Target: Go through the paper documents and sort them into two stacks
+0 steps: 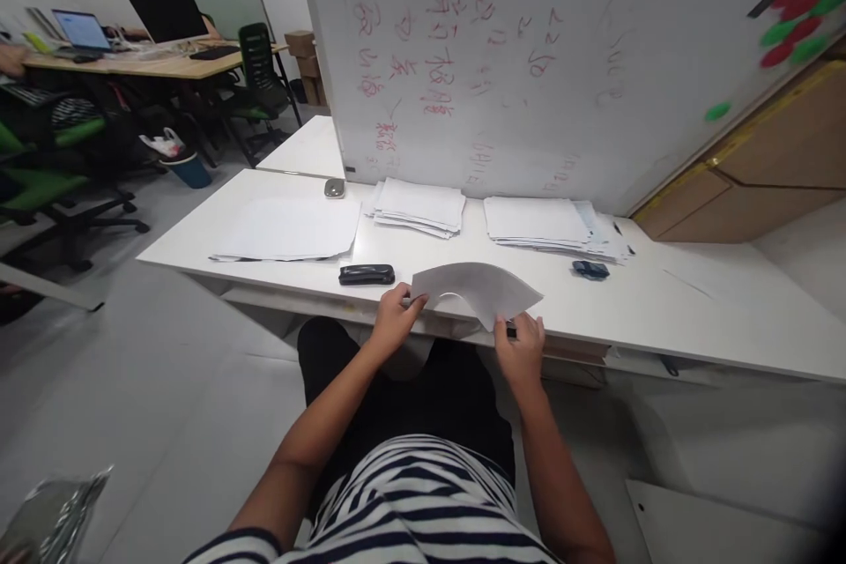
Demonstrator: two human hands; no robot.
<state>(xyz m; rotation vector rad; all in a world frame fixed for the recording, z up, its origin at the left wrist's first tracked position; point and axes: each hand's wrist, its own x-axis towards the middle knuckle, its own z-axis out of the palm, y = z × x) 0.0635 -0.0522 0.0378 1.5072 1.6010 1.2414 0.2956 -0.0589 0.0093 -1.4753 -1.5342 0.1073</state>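
A curved sheet of paper (pixel 479 284) is held up over the front edge of the white desk (pixel 449 254). My left hand (pixel 395 319) pinches its left end, and my right hand (pixel 520 347) grips its lower right corner. Something small and dark shows at the fingers of my right hand; I cannot make out what it is. Just left of the sheet, a black stapler (pixel 366 274) lies close to my left hand. Farther right on the desk rests a small dark blue object (pixel 590 270) whose kind is unclear.
Paper stacks lie at the desk's left (pixel 291 229), back middle (pixel 419 204) and back right (pixel 542 220). A small grey metallic item (pixel 334 188) sits near the back edge. Behind stands a whiteboard (pixel 423 62), with cardboard boxes (pixel 746 167) to the right.
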